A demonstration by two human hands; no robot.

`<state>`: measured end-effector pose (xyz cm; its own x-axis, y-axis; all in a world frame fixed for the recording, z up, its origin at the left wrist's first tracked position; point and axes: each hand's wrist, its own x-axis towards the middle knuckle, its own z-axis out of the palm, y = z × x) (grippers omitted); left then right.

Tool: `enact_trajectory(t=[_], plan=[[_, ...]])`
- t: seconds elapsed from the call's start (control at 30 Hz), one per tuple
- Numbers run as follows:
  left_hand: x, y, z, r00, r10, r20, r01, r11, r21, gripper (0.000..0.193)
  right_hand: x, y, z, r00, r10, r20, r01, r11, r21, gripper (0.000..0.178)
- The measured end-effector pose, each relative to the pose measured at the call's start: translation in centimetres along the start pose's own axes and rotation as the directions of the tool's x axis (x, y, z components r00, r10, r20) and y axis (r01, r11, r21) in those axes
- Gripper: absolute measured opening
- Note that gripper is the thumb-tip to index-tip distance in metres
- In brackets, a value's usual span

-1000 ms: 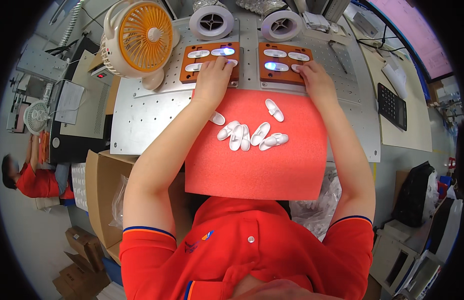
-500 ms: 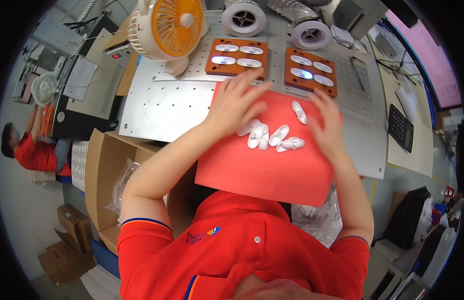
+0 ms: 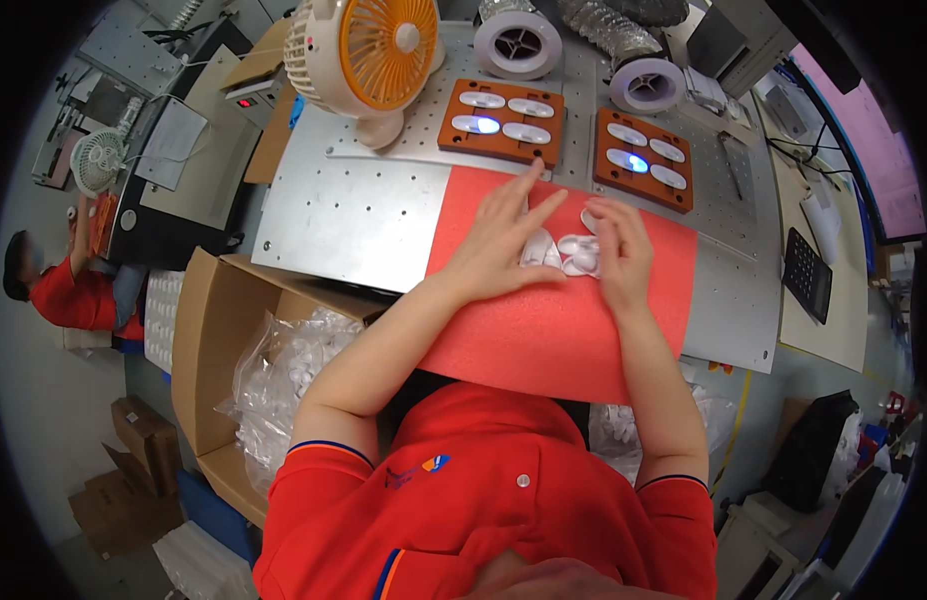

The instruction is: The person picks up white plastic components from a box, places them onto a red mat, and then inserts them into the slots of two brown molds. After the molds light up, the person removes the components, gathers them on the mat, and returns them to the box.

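Small white oval plastic pieces [image 3: 580,254] lie in a cluster on a red foam sheet [image 3: 523,345] in front of me. My left hand [image 3: 498,240] rests at the left side of the cluster, open, fingers spread and thumb along its near edge. My right hand [image 3: 623,250] curves round the right side, its fingers bent and touching the outer pieces; it grips none that I can make out. Some pieces are partly hidden under my fingers. Beyond the sheet stand two orange-brown fixtures, the left one [image 3: 498,150] and the right one [image 3: 643,195], each carrying several white oval pieces under a blue light spot.
An orange and white fan [image 3: 388,50] and two round white duct mouths [image 3: 518,45] stand at the back of the metal table [image 3: 333,210]. A cardboard box [image 3: 208,350] with bagged white pieces is at left. A calculator [image 3: 807,275] lies right. Another person [image 3: 73,290] works far left.
Both hands have come inward and closer together around the white pieces, which are now bunched more tightly. The whole view has shifted slightly.
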<state>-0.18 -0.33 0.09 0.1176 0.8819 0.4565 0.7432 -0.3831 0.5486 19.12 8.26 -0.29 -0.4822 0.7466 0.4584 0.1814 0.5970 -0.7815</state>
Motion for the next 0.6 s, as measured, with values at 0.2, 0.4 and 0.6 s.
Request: enact_trajectory(t=[0.2,0.4,0.6], plan=[[-8.5,1.0,-6.8,0.963,-0.19,-0.192,0.171,0.979,-0.111,0.055,-0.3,0.1,-0.1,0.937,0.149,-0.316,-0.106,0.983,0.15,0.037],[-21.1,1.5,-16.3,0.64,-0.683,-0.352,0.664,0.722,-0.195,0.031,-0.6,1.5,-0.4,0.964,0.033,-0.264,-0.032,0.999,0.007,0.033],[-28.6,3.0,-21.2,0.157,-0.958,0.241,0.954,0.084,-0.288,0.032,-0.5,1.8,-0.8,0.953,0.083,-0.292,-0.07,0.996,0.053,0.034]])
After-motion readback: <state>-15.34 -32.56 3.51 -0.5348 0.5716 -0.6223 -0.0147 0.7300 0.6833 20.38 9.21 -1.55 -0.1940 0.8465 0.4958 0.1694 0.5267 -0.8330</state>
